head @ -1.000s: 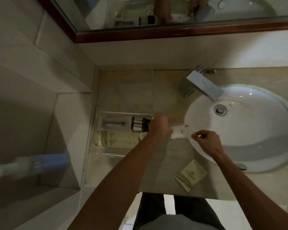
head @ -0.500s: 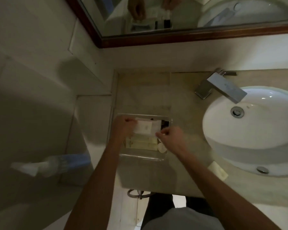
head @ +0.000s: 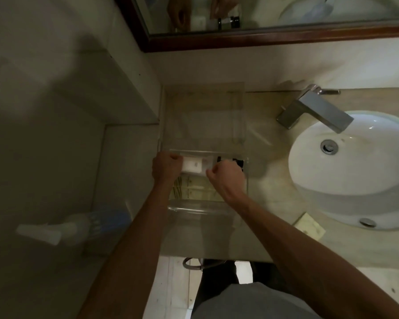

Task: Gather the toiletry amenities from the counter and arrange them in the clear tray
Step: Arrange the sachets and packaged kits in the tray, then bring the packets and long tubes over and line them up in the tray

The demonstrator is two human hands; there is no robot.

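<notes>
A clear tray (head: 194,207) sits on the beige counter (head: 270,187) left of the sink. Both hands are over it. My left hand (head: 166,168) grips the left end of a white packet (head: 194,165), and my right hand (head: 226,177) pinches its right end. The packet hovers over the tray's far part. Cream packets with gold print (head: 189,191) lie in the tray beneath my hands. Dark-capped small bottles (head: 236,162) show at the tray's far right, mostly hidden by my right hand. One cream sachet (head: 310,227) lies on the counter by the sink's near edge.
A white oval sink (head: 355,171) with a square chrome faucet (head: 313,110) fills the right side. A wood-framed mirror (head: 263,39) runs along the back wall. A blue and white spray bottle (head: 78,224) lies low on the left, beyond the counter's edge.
Both hands carried the white packet leftward from beside the sink to over the tray. The view shifted left with them, so the cream sachet on the counter now sits far right.
</notes>
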